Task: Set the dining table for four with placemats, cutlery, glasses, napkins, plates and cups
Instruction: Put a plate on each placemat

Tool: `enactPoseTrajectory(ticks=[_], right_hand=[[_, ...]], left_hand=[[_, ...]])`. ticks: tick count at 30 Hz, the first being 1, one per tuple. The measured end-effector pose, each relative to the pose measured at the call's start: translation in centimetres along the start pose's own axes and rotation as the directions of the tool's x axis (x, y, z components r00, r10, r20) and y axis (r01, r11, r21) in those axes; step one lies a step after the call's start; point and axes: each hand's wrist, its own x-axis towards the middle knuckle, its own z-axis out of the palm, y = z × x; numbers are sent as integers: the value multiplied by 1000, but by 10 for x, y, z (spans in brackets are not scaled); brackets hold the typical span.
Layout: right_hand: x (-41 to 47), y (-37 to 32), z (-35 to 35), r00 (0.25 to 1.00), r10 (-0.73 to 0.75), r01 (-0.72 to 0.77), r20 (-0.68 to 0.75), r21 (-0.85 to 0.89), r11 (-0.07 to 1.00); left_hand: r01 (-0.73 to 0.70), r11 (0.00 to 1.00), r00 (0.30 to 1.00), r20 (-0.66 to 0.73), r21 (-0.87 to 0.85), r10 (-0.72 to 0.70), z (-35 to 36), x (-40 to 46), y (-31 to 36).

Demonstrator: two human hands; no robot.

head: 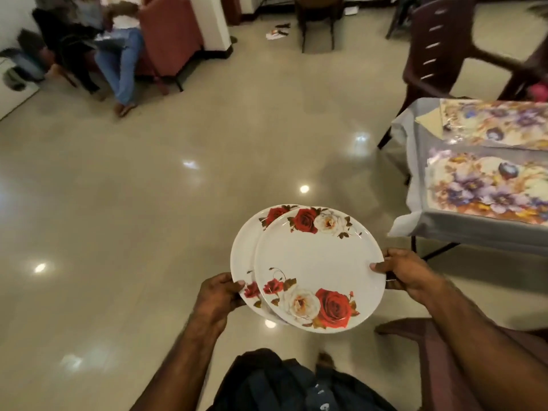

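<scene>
I hold a stack of white plates printed with red and white roses over the floor. The top plate (318, 262) is shifted to the right of the lower plate (244, 250). My left hand (218, 296) grips the stack's left rim, thumb on the lower plate. At the right rim my right hand (406, 272) grips the top plate, thumb on its face. The dining table (462, 228) with a grey cloth stands to the right. Two floral placemats lie on it, a near placemat (486, 188) and a far placemat (501, 124).
A dark plastic chair (439, 51) stands behind the table, and a brown chair (439, 351) is at my lower right. People sit on red armchairs (170, 37) at the far left. Another chair (317, 19) is at the back. Glossy tiled floor (178, 173) spreads between.
</scene>
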Motion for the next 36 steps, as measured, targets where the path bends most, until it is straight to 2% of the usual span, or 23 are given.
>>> enactPoseTrajectory(ticks=[3, 8, 13, 16, 19, 23, 29, 36], right_hand=[[20, -31, -33, 994, -22, 31, -107, 84, 996], [51, -54, -86, 942, 69, 33, -327, 296, 955], [58, -54, -114, 796, 245, 124, -554, 545, 830], [54, -45, -125, 717, 327, 196, -615, 628, 753], [55, -33, -137, 673, 388, 266, -629, 696, 668], [86, -9, -185, 603, 533, 349, -593, 797, 492], [141, -17, -253, 619, 616, 358, -486, 874, 329], [197, -45, -303, 516, 668, 402, -536, 840, 364]], left_hand=[[-30, 999, 997, 78, 14, 29, 42, 61, 55], [-80, 994, 968, 242, 68, 62, 134, 160, 141], [-120, 977, 920, 388, 174, 44, 233, 224, 209], [-147, 965, 893, 449, 217, 35, 292, 243, 242], [-176, 958, 876, 479, 225, 48, 334, 251, 265], [-177, 956, 862, 505, 236, 35, 429, 266, 287], [-132, 980, 881, 471, 146, 49, 533, 272, 317], [-61, 997, 883, 467, 51, 30, 619, 270, 333]])
